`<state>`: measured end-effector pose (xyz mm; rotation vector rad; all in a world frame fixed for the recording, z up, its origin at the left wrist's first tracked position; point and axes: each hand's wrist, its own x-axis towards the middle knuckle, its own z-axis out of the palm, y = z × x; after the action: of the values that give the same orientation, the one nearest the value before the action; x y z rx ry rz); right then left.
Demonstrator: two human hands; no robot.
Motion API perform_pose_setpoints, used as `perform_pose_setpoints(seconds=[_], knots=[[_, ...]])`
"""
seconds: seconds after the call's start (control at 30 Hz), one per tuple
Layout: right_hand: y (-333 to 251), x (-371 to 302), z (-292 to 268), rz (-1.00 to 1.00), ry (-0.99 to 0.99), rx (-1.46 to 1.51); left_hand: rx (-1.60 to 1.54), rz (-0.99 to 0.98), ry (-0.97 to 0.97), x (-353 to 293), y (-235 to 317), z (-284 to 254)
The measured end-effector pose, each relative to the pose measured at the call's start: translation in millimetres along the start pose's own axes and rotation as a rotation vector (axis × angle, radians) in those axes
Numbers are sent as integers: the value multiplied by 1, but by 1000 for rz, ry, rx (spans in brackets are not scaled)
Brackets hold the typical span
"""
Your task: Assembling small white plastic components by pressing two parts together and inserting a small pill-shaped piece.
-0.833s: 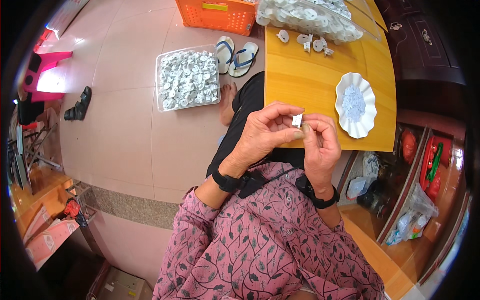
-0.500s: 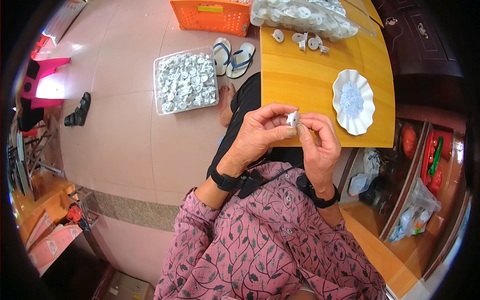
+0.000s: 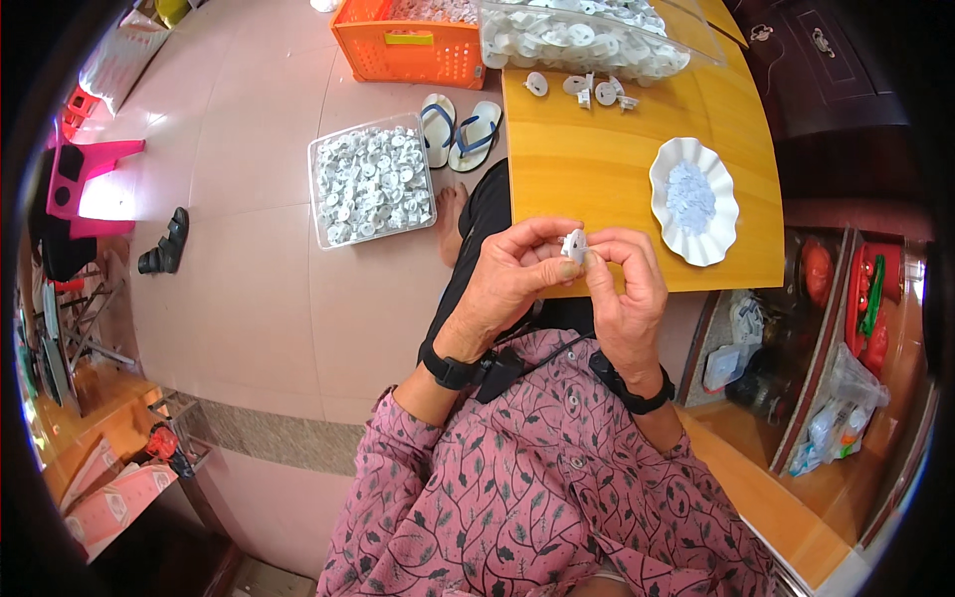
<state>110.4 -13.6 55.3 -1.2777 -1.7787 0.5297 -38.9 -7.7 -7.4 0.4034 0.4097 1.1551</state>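
Observation:
My left hand (image 3: 509,281) pinches a small round white plastic part (image 3: 573,246) between thumb and fingers, over the table's near left corner. Thumb and forefinger of my right hand (image 3: 631,287) are pressed together at the part's right side. Whatever they grip there is too small or too covered to make out. A scalloped white dish (image 3: 724,231) stands to the right on the yellow wooden table (image 3: 587,159), holding a heap of tiny pale blue pieces (image 3: 691,199). Several loose white plastic parts (image 3: 605,94) lie farther back on the tabletop.
At the table's back edge is a clear bin (image 3: 597,50) full of white parts. On the floor to the left stand another clear tub (image 3: 315,184) of such parts, an orange crate (image 3: 418,65) and flip-flops (image 3: 476,136). Open shelves (image 3: 796,388) hold bags at the right.
The white part has turned in my left hand, so its round face shows more. My hands stay close together. The whole view has shifted slightly.

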Motion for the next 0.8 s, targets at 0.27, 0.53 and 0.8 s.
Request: perform_pose_setpoints(seconds=[0.27,0.53,0.8], knots=[[0,-4,-2,-32,49,-17,-5,21,-7,0,0,4],[-2,-4,-9,-38,56,7,36,-21,12,0,0,13],[4,-4,-14,-54,74,41,44,-3,-3,5,-6,13]])
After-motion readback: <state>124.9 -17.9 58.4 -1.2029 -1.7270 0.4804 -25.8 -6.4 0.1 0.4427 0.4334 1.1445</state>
